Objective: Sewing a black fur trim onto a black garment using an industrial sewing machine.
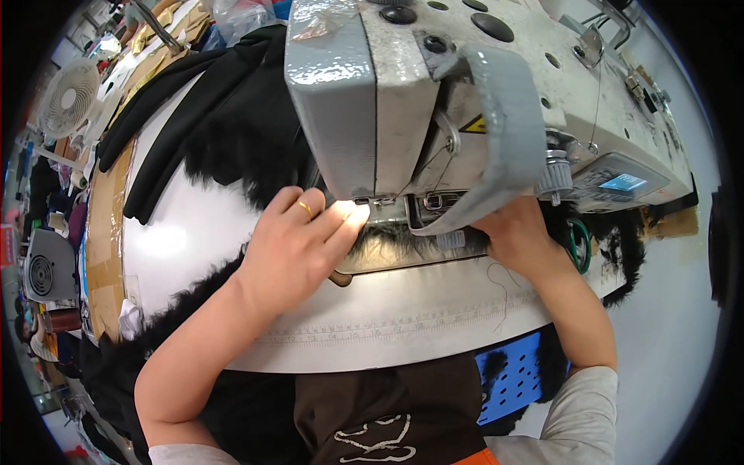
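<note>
A grey-and-white sewing machine stands over the table, its work area lit by a small lamp. Dark fur fabric lies at the front of the needle area, with its fibres showing over the metal plate. My left hand, a ring on one finger, is closed on the fabric's edge just left of the needle area, its fingertips at the lit spot. On the other side, my right hand reaches in beside the grey curved guard. Its fingers are hidden by that guard, so their hold cannot be seen.
Black garment pieces with fur spread over the table at the left. A printed ruler scale runs along the table's front edge. Green cord lies beside my right wrist. A blue perforated panel shows below, and a white fan stands far left.
</note>
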`<state>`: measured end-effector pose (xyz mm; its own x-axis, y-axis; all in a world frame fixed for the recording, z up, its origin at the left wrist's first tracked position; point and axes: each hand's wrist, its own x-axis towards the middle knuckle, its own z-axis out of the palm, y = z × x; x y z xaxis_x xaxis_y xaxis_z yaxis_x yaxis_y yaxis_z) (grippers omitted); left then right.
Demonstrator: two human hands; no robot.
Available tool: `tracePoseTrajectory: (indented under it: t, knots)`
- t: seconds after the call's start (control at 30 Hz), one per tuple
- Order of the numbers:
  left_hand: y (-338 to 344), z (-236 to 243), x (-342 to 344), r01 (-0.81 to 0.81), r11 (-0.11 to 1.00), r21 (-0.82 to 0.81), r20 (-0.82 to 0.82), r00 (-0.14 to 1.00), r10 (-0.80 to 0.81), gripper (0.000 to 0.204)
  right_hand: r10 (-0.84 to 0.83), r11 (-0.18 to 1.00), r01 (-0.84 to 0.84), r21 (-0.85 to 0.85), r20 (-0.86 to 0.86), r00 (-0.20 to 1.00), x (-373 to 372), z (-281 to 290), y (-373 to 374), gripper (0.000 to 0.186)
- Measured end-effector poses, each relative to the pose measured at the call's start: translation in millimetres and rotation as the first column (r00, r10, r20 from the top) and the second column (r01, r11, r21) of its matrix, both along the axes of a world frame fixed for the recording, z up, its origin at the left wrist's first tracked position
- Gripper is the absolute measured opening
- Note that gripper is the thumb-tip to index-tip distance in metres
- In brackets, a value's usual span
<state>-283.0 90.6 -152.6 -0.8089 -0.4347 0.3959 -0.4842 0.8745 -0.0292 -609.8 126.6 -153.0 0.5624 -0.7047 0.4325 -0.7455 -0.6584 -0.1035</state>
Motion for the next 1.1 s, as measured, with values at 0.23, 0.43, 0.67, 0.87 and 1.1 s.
tracePoseTrajectory:
  t: [0.23, 0.43, 0.67, 0.87, 1.1]
  knots:
    - [0.8, -0.9, -5.3, 0.011, 0.999, 0.042, 0.015, 1.0, -0.011, 0.039, -0.054, 0.995, 0.056, 0.086, -0.02, 0.998, -11.4, -7.0, 4.6, 0.073]
    - [-3.1, 2.7, -1.4, -0.02, 0.999, 0.025, 0.051, 0.999, 0.019, 0.038, -0.095, 0.99, 0.099, 0.1, -0.045, 0.994, -9.7, -10.2, 5.9, 0.073]
    - [-5.6, -5.1, -1.3, 0.013, 0.999, 0.031, -0.018, 1.0, -0.012, 0.033, -0.162, 0.967, 0.173, 0.184, -0.075, 0.984, -16.5, -14.1, 6.4, 0.027]
    - [-11.1, -4.6, -1.5, -0.008, 0.999, 0.038, -0.032, 0.999, 0.01, 0.033, -0.198, 0.954, 0.23, 0.192, -0.171, 0.965, -16.8, -14.0, 5.3, 0.027]
    - [-10.9, -7.7, -2.5, 0.007, 0.997, 0.072, -0.056, 0.998, -0.003, 0.032, -0.142, 0.982, 0.154, 0.11, -0.104, 0.984, -17.5, -15.6, 1.8, 0.027]
